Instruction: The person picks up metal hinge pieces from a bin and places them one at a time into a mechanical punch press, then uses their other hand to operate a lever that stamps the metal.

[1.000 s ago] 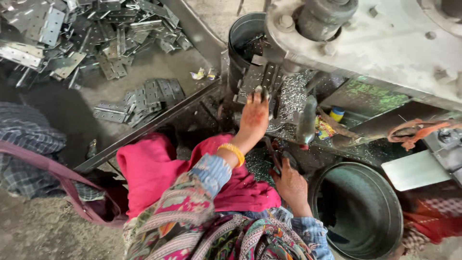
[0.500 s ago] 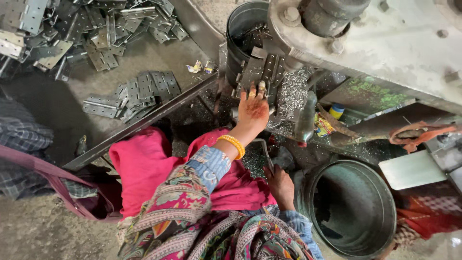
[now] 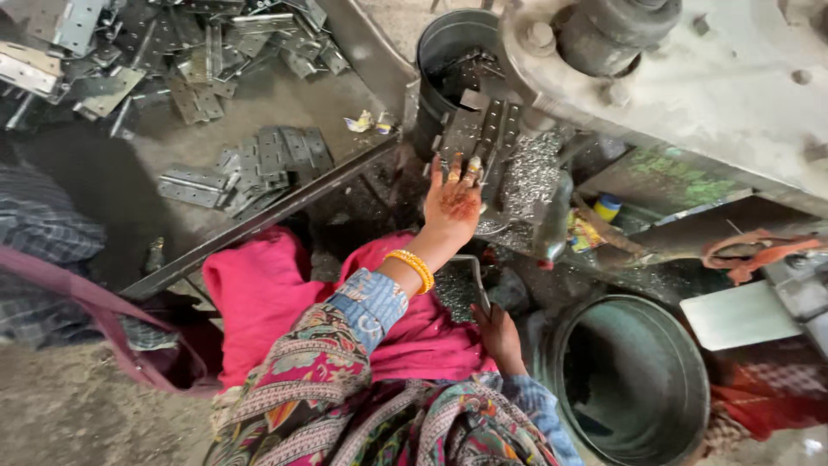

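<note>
My left hand point(image 3: 453, 205), wearing a yellow bangle point(image 3: 412, 267), reaches forward and its fingertips grip a stack of perforated metal plates point(image 3: 481, 129) leaning against the press machine point(image 3: 690, 78). My right hand point(image 3: 500, 336) stays low beside my pink-clothed lap, its fingers closed on the lower end of a thin flat metal piece point(image 3: 473, 280). How firmly it holds the piece is hard to see.
A small metal bucket point(image 3: 448, 47) with parts stands behind the plates. A large open drum point(image 3: 638, 388) is at lower right. Loose hinge plates point(image 3: 250, 164) litter the floor at upper left. A dark steel bar point(image 3: 259, 220) runs diagonally. Metal shavings point(image 3: 535, 168) lie under the machine.
My left hand has stayed on the plates at the machine, shifting slightly. My right hand has dropped a little lower beside my lap. The view has tilted a bit.
</note>
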